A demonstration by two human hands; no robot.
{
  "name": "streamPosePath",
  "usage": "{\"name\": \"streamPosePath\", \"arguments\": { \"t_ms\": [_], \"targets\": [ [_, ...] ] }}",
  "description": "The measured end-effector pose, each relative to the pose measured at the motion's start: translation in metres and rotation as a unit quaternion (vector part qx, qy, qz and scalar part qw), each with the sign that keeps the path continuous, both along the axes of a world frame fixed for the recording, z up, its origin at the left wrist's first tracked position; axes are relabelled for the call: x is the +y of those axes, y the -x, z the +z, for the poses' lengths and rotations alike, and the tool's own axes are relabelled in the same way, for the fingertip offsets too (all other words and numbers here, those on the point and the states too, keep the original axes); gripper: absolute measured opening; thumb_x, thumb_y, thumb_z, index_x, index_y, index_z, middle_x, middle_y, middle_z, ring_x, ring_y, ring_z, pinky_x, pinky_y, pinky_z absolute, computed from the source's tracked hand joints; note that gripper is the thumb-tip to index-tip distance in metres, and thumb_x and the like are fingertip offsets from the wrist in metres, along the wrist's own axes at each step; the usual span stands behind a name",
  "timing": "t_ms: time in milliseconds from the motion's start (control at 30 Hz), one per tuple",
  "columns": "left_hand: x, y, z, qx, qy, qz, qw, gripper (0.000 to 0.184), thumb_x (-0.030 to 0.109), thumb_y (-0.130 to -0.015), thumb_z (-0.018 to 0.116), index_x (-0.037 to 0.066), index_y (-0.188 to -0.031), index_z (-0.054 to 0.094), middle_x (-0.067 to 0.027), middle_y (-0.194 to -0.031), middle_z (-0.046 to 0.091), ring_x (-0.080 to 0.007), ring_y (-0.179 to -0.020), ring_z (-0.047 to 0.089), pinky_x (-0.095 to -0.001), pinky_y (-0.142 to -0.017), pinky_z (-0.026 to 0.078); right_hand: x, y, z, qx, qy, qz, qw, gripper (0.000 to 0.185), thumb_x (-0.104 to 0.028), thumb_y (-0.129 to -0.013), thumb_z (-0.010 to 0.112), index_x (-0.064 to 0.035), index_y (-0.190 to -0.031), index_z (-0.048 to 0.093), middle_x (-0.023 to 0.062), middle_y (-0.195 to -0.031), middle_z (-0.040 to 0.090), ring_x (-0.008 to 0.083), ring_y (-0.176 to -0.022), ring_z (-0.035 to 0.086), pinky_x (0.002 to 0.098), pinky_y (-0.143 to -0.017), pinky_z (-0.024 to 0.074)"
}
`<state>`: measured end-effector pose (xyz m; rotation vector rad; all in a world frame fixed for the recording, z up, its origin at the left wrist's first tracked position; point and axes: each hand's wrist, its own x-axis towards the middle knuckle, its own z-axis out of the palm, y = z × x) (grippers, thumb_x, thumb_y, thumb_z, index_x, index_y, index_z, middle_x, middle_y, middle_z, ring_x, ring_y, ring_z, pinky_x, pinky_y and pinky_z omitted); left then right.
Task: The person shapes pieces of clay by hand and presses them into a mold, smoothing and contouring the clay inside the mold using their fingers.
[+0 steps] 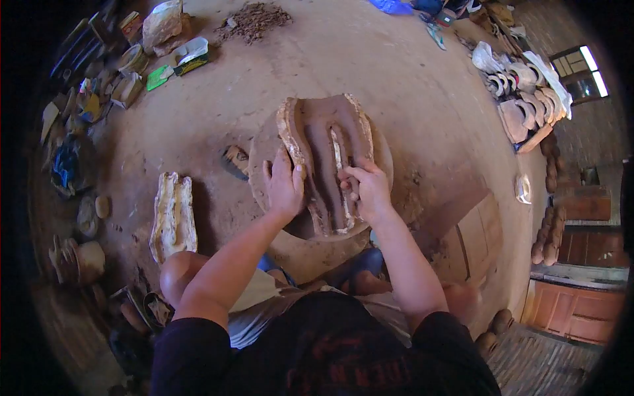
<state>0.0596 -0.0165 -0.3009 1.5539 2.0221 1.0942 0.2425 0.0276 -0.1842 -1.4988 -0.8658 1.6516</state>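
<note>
A long mould with pale, rough edges and brown clay (316, 142) pressed inside lies on a round board (261, 171). A pale ridge runs down its middle right. My left hand (286, 185) rests on the mould's left edge, its fingers spread and holding nothing. Over the right half of the mould, my right hand (367, 188) has its fingers curled together at the clay beside the ridge. Whatever those fingers hold, if anything, is too small to make out.
A second pale mould piece (174, 218) lies on the floor at left. Crumbled clay (254, 21) is heaped at the top. Flattened cardboard (469, 237) lies at right. Curved clay pieces (528, 109) are stacked at the upper right, and a green-edged box (191, 56) stands upper left.
</note>
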Motion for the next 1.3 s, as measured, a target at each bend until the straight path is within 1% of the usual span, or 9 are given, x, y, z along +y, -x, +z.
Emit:
{"name": "streamPosePath", "arguments": {
  "t_ms": [167, 267, 467, 567, 667, 767, 967, 1067, 1300],
  "targets": [
    [0.001, 0.002, -0.002, 0.002, 0.001, -0.007, 1.000, 0.060, 0.034, -0.107, 0.038, -0.004, -0.153, 0.036, -0.0229, -0.155, 0.043, -0.0315, -0.148, 0.036, -0.0527, -0.125, 0.009, 0.004, 0.027, 0.012, 0.040, 0.075, 0.047, 0.995, 0.016, -0.013, -0.091, 0.063, -0.0084, -0.105, 0.055, 0.0103, -0.081, 0.067, 0.0140, -0.058, 0.055, 0.0279, -0.051, 0.0406],
    [0.002, 0.004, 0.005, -0.007, -0.002, -0.014, 1.000, 0.061, 0.036, -0.107, 0.036, -0.003, -0.153, 0.036, -0.0220, -0.155, 0.044, -0.0310, -0.148, 0.036, -0.0525, -0.125, 0.010, 0.018, 0.037, 0.010, 0.015, 0.072, 0.060, 0.996, 0.016, -0.013, -0.090, 0.062, -0.0113, -0.095, 0.047, 0.0104, -0.080, 0.067, 0.0132, -0.057, 0.055, 0.0287, -0.050, 0.0410],
    [0.005, 0.015, 0.003, 0.009, 0.007, -0.043, 0.999, 0.062, 0.037, -0.107, 0.035, -0.004, -0.153, 0.036, -0.0213, -0.155, 0.044, -0.0308, -0.148, 0.037, -0.0524, -0.125, 0.011, 0.045, 0.046, 0.005, -0.001, 0.045, 0.115, 0.992, 0.043, -0.014, -0.088, 0.062, -0.0048, -0.124, 0.039, 0.0083, -0.077, 0.065, 0.0133, -0.053, 0.055, 0.0279, -0.047, 0.0414],
    [0.008, 0.019, 0.005, 0.000, -0.004, -0.048, 0.999, 0.061, 0.037, -0.107, 0.035, -0.004, -0.153, 0.037, -0.0221, -0.155, 0.044, -0.0314, -0.148, 0.036, -0.0521, -0.125, 0.011, 0.058, 0.049, 0.004, -0.035, 0.032, 0.127, 0.991, 0.024, -0.013, -0.089, 0.063, -0.0105, -0.108, 0.047, 0.0077, -0.078, 0.064, 0.0120, -0.054, 0.054, 0.0254, -0.046, 0.0394],
    [0.011, 0.025, 0.009, -0.004, -0.015, -0.061, 0.998, 0.061, 0.036, -0.107, 0.035, -0.004, -0.152, 0.037, -0.0230, -0.155, 0.044, -0.0321, -0.148, 0.036, -0.0517, -0.125, 0.011, 0.072, 0.046, -0.003, -0.065, 0.027, 0.158, 0.985, 0.030, -0.013, -0.088, 0.063, -0.0098, -0.114, 0.047, 0.0062, -0.077, 0.063, 0.0115, -0.054, 0.054, 0.0259, -0.045, 0.0399],
    [0.014, 0.030, 0.006, 0.005, -0.009, -0.074, 0.997, 0.062, 0.036, -0.106, 0.035, -0.005, -0.152, 0.037, -0.0237, -0.154, 0.044, -0.0325, -0.148, 0.036, -0.0513, -0.125, 0.012, 0.081, 0.042, 0.002, -0.130, 0.022, 0.221, 0.966, 0.049, -0.013, -0.088, 0.064, -0.0071, -0.132, 0.045, 0.0054, -0.077, 0.063, 0.0111, -0.053, 0.054, 0.0265, -0.045, 0.0398],
    [0.019, 0.037, 0.005, 0.005, -0.006, -0.094, 0.996, 0.062, 0.037, -0.106, 0.035, -0.005, -0.152, 0.037, -0.0238, -0.153, 0.045, -0.0326, -0.147, 0.037, -0.0507, -0.125, 0.013, 0.095, 0.035, 0.011, -0.223, 0.008, 0.313, 0.923, 0.087, -0.012, -0.086, 0.064, -0.0097, -0.162, 0.021, 0.0045, -0.079, 0.063, 0.0098, -0.053, 0.053, 0.0252, -0.046, 0.0394],
    [0.023, 0.043, 0.002, 0.020, 0.022, -0.117, 0.993, 0.062, 0.037, -0.106, 0.035, -0.005, -0.152, 0.037, -0.0234, -0.153, 0.045, -0.0320, -0.147, 0.037, -0.0503, -0.126, 0.012, 0.106, 0.017, 0.004, -0.008, 0.106, 0.191, 0.976, 0.073, -0.009, -0.086, 0.064, -0.0089, -0.154, 0.034, 0.0068, -0.076, 0.063, 0.0124, -0.055, 0.056, 0.0269, -0.047, 0.0435],
    [0.026, 0.046, 0.007, 0.009, -0.001, -0.126, 0.992, 0.061, 0.037, -0.106, 0.034, -0.005, -0.151, 0.039, -0.0232, -0.153, 0.045, -0.0319, -0.147, 0.037, -0.0498, -0.126, 0.013, 0.101, 0.030, 0.000, -0.127, 0.055, 0.266, 0.954, 0.090, -0.011, -0.085, 0.064, -0.0171, -0.164, 0.021, 0.0043, -0.077, 0.063, 0.0100, -0.053, 0.054, 0.0243, -0.046, 0.0396]
  ]
}}
